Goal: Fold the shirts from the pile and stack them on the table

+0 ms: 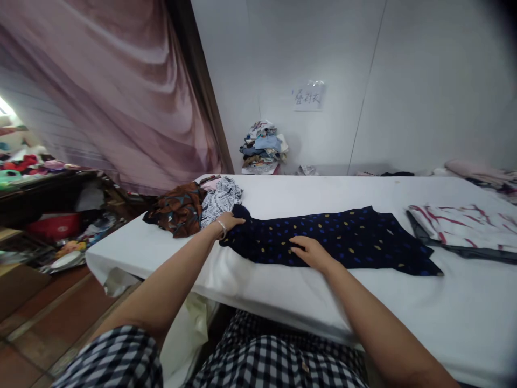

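Note:
A dark navy garment (pixel 343 237) with small blue and yellow spots lies folded lengthwise across the white-covered table (pixel 283 291). My left hand (pixel 230 222), a bracelet on its wrist, grips the garment's left end where the cloth bunches up. My right hand (pixel 309 251) lies flat on the garment's near edge, fingers together, pressing the cloth down. Both my forearms stretch out from the bottom of the picture.
A brown patterned cloth (pixel 180 209) and a black-and-white printed cloth (pixel 220 198) lie left of my left hand. A white garment with red stripes (pixel 460 226) lies at the right. A pile of clothes (pixel 264 146) leans on the far wall. A pink curtain (pixel 121 97) hangs at left.

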Tool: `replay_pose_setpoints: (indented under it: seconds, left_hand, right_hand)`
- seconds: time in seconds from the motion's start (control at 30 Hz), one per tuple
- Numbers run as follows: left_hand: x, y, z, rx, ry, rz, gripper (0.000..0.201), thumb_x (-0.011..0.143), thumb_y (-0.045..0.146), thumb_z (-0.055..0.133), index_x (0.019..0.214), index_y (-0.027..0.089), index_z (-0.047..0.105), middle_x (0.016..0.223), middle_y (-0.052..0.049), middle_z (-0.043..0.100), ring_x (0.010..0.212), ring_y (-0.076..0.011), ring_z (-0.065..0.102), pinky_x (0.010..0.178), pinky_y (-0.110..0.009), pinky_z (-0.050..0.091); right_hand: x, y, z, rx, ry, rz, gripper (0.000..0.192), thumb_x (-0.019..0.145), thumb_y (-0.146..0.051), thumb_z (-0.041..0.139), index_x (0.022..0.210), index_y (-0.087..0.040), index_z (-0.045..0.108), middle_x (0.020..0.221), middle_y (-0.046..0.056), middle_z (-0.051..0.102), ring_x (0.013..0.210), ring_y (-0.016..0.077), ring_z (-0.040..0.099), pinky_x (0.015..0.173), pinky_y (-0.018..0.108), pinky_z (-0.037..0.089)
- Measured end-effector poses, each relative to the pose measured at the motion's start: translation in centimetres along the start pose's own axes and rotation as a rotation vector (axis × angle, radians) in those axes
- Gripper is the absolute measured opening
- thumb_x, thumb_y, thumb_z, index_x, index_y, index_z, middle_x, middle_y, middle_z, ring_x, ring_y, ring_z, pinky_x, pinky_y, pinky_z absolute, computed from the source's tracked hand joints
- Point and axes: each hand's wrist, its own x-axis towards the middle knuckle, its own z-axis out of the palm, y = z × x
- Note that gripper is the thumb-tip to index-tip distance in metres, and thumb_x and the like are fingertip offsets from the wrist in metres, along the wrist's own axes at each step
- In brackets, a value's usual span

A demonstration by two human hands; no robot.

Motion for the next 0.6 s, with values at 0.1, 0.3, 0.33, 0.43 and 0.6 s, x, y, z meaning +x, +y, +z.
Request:
replay_pose_setpoints:
  seconds: [0.1, 0.3, 0.33, 0.43, 0.6]
  left_hand:
    - [-0.6, 5.3, 1.3, -0.082, -0.168, 0.069, 0.039, 0.069, 0.046, 0.075, 0.09, 0.013, 0.07, 0.085, -0.01, 0.074, 0.077, -0.0249, 0.07, 0.07, -0.032, 0.055]
    - [-2.8, 10.5, 7.4, -0.23, -0.286, 0.173, 0.043, 0.08, 0.053, 0.062, 0.106, 0.02, 0.066, 0.11, -0.008, 0.07, 0.088, -0.0208, 0.07, 0.076, -0.03, 0.055]
    - [-3.1, 9.8, 8.1, -0.211, -0.224, 0.156, 0.042, 0.08, 0.05, 0.062, 0.109, 0.019, 0.064, 0.118, -0.01, 0.067, 0.099, -0.0226, 0.068, 0.082, -0.03, 0.053]
    - [-3.6, 6.4, 9.2, -0.155, -0.086, 0.057, 0.045, 0.082, 0.045, 0.061, 0.116, 0.015, 0.059, 0.131, -0.017, 0.058, 0.122, -0.0286, 0.055, 0.096, -0.035, 0.046]
    - [-3.5, 2.9, 10.9, -0.188, -0.125, -0.108, 0.049, 0.084, 0.053, 0.055, 0.106, 0.011, 0.063, 0.101, -0.016, 0.072, 0.1, -0.0283, 0.067, 0.078, -0.034, 0.053]
  right_hand:
    - [0.2, 1.3, -2.1, 0.15, 0.264, 0.083, 0.035, 0.085, -0.041, 0.054, 0.109, -0.023, 0.072, 0.112, 0.006, 0.071, 0.105, 0.023, 0.066, 0.098, 0.041, 0.05]
    - [0.2, 5.2, -5.9, 0.321, 0.645, 0.28, 0.043, 0.081, -0.046, 0.054, 0.104, -0.015, 0.071, 0.095, 0.011, 0.075, 0.086, 0.0249, 0.071, 0.083, 0.042, 0.056]
    - [0.1, 5.5, -6.2, 0.341, 0.682, 0.305, 0.044, 0.082, -0.047, 0.053, 0.105, -0.014, 0.07, 0.094, 0.011, 0.075, 0.084, 0.0248, 0.071, 0.081, 0.042, 0.057]
    - [0.0, 5.0, -6.0, 0.253, 0.731, 0.273, 0.043, 0.085, -0.047, 0.05, 0.107, -0.016, 0.07, 0.098, 0.011, 0.074, 0.089, 0.0245, 0.07, 0.086, 0.042, 0.055]
    - [0.2, 1.3, -2.9, -0.063, 0.297, 0.015, 0.05, 0.089, -0.044, 0.049, 0.132, -0.02, 0.057, 0.144, 0.01, 0.049, 0.135, 0.025, 0.042, 0.113, 0.046, 0.032]
